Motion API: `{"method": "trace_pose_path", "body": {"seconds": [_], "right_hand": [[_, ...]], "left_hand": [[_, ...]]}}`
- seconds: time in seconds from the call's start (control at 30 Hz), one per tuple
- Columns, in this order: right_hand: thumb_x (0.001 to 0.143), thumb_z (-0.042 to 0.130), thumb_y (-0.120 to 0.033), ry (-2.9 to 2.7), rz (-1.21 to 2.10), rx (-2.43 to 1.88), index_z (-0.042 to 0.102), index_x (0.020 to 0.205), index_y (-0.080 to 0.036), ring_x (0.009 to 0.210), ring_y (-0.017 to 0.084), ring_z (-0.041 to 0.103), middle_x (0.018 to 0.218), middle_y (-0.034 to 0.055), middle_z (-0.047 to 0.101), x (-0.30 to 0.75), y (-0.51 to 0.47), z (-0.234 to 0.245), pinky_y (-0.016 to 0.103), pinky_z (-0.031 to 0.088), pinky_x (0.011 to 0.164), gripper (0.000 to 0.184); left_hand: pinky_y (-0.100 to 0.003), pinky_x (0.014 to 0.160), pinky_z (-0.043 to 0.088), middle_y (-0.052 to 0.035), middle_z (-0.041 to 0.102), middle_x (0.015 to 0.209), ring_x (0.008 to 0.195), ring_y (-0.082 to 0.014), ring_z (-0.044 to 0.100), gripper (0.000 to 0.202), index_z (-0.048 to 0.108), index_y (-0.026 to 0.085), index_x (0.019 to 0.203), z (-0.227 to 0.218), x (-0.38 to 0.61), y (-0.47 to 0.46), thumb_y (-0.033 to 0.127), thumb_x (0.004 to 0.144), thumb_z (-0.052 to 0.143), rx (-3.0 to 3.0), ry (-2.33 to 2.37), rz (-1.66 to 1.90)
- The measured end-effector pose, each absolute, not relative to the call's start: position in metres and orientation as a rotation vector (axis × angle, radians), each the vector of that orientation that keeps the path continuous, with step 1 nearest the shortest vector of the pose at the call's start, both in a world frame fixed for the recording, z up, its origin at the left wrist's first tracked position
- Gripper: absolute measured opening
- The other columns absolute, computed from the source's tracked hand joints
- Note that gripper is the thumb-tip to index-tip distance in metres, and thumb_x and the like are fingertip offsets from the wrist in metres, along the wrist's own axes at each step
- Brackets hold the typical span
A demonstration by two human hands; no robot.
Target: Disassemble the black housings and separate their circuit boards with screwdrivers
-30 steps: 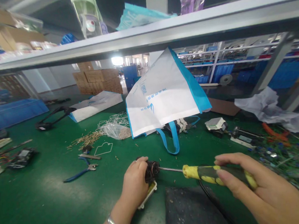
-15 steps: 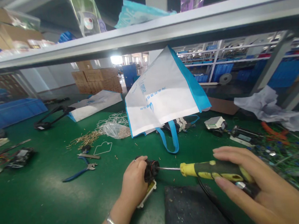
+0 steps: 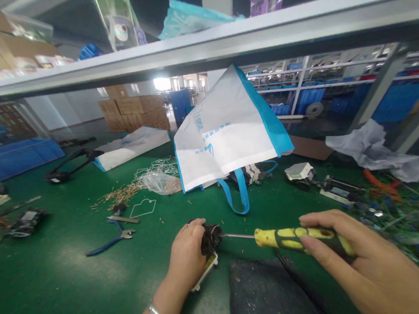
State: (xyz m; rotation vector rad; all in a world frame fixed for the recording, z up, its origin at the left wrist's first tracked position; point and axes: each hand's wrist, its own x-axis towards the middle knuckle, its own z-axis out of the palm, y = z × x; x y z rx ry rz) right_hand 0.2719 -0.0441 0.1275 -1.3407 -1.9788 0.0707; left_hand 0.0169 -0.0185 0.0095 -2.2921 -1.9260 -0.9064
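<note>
My left hand [image 3: 190, 250] is closed around a dark round part [image 3: 210, 239] with a pale-edged housing [image 3: 206, 272] below it, partly hidden under the palm. In my right hand [image 3: 352, 252] is a yellow and dark green screwdriver [image 3: 295, 237], its handle between thumb and fingers. The metal shaft points left, with its tip at the right face of the dark part. Below the screwdriver lies a black mat [image 3: 270, 294] with a dark cable [image 3: 299, 281] across it.
Blue-handled cutters [image 3: 110, 240] lie left, near a heap of small brass-coloured pins [image 3: 119, 196]. A white and blue bag [image 3: 225, 131] hangs from the shelf [image 3: 191, 45]. Green wire scraps [image 3: 398, 237] pile up at the right. A blue bin [image 3: 13, 158] stands far left.
The screwdriver handle has turned, showing more yellow on top. My right thumb and fingers have shifted and closed in on the handle. My left hand holds the part in the same place.
</note>
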Motion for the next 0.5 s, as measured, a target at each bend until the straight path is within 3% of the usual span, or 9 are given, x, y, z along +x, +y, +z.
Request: {"method": "trace_pose_path", "body": {"seconds": [0.13,0.3,0.5], "right_hand": [[0.081,0.048,-0.041,-2.059,-0.007,-1.181,0.056,0.098,-0.025,0.097,0.020,0.057,0.108,0.0047,0.055,0.2725,-0.0470,0.1280,0.027,0.050,0.077,0.025],[0.082,0.047,-0.045,-2.004,0.053,-1.291,0.058,0.091,-0.023,0.076,0.018,0.062,0.088,0.0028,0.062,0.2705,-0.0456,0.1314,0.027,0.053,0.065,0.026],[0.082,0.049,-0.041,-2.058,-0.048,-1.200,0.054,0.101,-0.027,0.094,0.018,0.058,0.106,0.0014,0.058,0.2702,-0.0460,0.1323,0.025,0.051,0.076,0.025]], "left_hand": [[-0.038,0.090,0.045,-0.0101,0.060,0.112,0.104,-0.0224,0.055,0.023,0.053,0.017,0.082,0.0096,0.0170,-0.0187,0.002,0.064,0.053,-2.279,-1.949,-0.907],[-0.039,0.092,0.043,-0.0099,0.060,0.112,0.106,-0.0226,0.054,0.023,0.052,0.017,0.081,0.0119,0.0173,-0.0192,0.002,0.064,0.053,-2.296,-1.956,-0.876],[-0.037,0.094,0.042,-0.0096,0.060,0.112,0.107,-0.0224,0.053,0.024,0.052,0.017,0.082,0.0133,0.0166,-0.0187,0.003,0.063,0.055,-2.321,-1.962,-0.867]]}}
